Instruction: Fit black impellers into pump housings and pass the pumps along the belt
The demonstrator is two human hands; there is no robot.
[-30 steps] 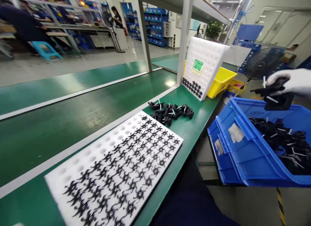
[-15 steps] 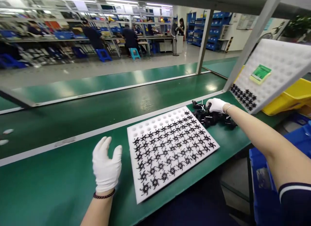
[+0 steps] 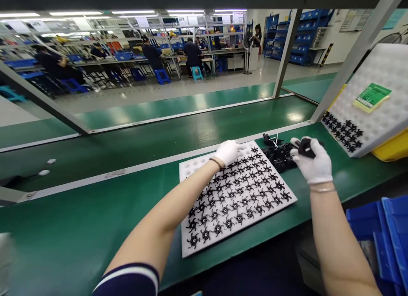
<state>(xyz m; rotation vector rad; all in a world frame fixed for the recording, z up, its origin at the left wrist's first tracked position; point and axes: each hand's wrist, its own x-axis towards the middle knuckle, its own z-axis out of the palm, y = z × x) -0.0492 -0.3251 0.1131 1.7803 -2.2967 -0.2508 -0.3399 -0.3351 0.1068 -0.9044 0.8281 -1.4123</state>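
A white foam tray [image 3: 188,245] with rows of round holes lies on the green bench, and many small black fan wheels [image 3: 239,218] with curved blades sit in it. My left hand [image 3: 228,153], in a white glove, is over the tray's far rows, fingers stretched toward the right; what lies under its palm is hidden. At the tray's right, my gloved right hand [image 3: 314,162] is raised with a black plastic part [image 3: 306,147] between thumb and fingers. Beside that hand is a heap of similar black parts [image 3: 280,158], with a few thin white pieces on it.
A second foam tray [image 3: 379,113] leans at the right, carrying black fan wheels and a green-and-yellow packet [image 3: 371,96]. Behind it shows a yellow bin [image 3: 392,153]. Blue bins [image 3: 392,241] are stacked at lower right. Metal posts [image 3: 288,54] rise from the bench; people sit working beyond.
My left hand has moved from beside the tray onto its far rows. My right hand has lifted from the heap toward me with a black part in it. The view has shifted.
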